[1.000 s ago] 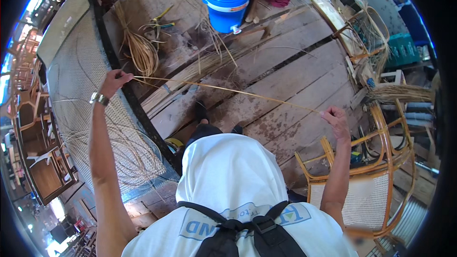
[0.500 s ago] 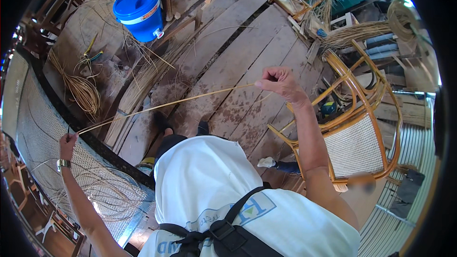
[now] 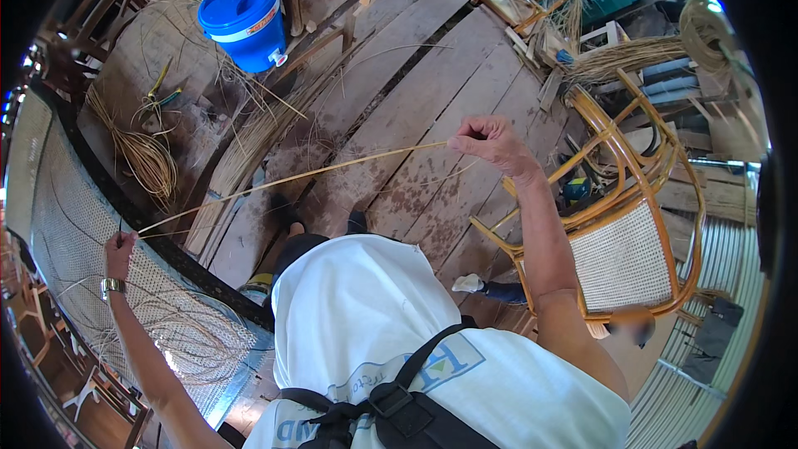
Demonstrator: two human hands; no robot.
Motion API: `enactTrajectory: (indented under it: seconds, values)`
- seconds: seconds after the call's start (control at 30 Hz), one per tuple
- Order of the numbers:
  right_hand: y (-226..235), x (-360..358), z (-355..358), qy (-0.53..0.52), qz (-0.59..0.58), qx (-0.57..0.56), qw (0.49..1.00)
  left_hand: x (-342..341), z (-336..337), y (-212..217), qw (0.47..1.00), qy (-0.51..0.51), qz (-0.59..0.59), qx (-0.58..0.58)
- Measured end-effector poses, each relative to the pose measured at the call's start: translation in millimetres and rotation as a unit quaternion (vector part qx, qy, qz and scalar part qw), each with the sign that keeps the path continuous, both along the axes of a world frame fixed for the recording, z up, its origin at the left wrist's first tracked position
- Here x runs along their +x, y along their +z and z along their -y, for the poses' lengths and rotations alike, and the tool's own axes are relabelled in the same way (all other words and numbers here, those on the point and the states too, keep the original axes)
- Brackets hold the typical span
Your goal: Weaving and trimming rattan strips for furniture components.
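Observation:
A long, pale cane strip [image 3: 291, 177] stretches across in front of me, slightly bowed, between my two hands. My right hand [image 3: 496, 148] is closed, its thumb and fingertips pinching the strip's right end. At the far left, my left hand [image 3: 120, 251] is closed on the other end, over the woven cane panel [image 3: 62, 191] with its dark curved edge. A thin dark point sticks up from the left fingers; I cannot tell what it belongs to. Thin loose cane strands [image 3: 179, 328] lie in loops on the panel beside my left forearm.
A bundle of cane strips [image 3: 241, 154] lies on the plank floor [image 3: 416, 100]. Beyond stand a blue water cooler [image 3: 243, 21], a coiled cane bundle [image 3: 143, 150] and pliers [image 3: 160, 96]. To the right is a rattan chair [image 3: 623, 266] with a person's leg [image 3: 503, 292] near it.
Both hands stay nearly in place. A thin strand near my left hand has swung lower, away from the main strip.

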State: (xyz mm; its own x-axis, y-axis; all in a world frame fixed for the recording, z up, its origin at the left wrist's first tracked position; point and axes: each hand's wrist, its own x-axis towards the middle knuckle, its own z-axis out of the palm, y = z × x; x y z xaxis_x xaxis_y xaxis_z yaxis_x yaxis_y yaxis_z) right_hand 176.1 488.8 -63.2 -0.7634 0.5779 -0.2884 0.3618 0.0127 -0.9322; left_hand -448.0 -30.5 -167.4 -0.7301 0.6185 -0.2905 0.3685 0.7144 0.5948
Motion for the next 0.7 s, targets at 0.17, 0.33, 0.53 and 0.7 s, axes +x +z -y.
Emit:
enactTrajectory:
  seconds: [0.17, 0.33, 0.53, 0.7]
  values:
    - [-4, 6, -8, 0.030, 0.028, -0.008, 0.999, -31, 44, 16, 0.991, 0.007, -0.131, -0.037]
    - [-5, 13, -29, 0.048, 0.106, 0.062, 0.991, -43, 110, 83, 0.966, 0.078, -0.209, -0.127]
    - [-14, -11, -30, 0.028, -0.008, -0.048, 0.998, -23, 149, 124, 0.945, 0.073, -0.237, -0.211]
    - [-21, -31, -37, 0.023, -0.054, -0.109, 0.992, 2, 156, 139, 0.934, 0.087, -0.244, -0.248]
